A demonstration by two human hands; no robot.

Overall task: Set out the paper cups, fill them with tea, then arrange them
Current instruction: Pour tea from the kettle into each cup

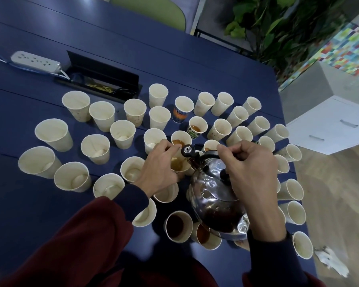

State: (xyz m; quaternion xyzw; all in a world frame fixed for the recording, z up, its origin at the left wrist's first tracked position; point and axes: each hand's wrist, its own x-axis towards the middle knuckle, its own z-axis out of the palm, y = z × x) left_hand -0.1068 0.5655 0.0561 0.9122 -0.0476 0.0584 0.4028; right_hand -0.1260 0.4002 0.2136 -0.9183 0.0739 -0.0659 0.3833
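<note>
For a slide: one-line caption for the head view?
Right hand tilts a steel kettle over a paper cup held by the left hand, among mostly empty cups on a blue table.

No words to call here: nothing legible anywhere in view. The orange-and-blue cup (180,116) in the far rows carries a bold print, but it's all pattern, with no lettering to make out. Same story on the green-patterned cup (192,131) just nearer and to its right: shapes only. The speckled cups (80,115) at far left show small dots, no characters. The power strip (35,61), far left, is too small and blurred to read anything off. Far right, the coloured tile wall (344,48) is blocks of colour and carries no sign.
</note>
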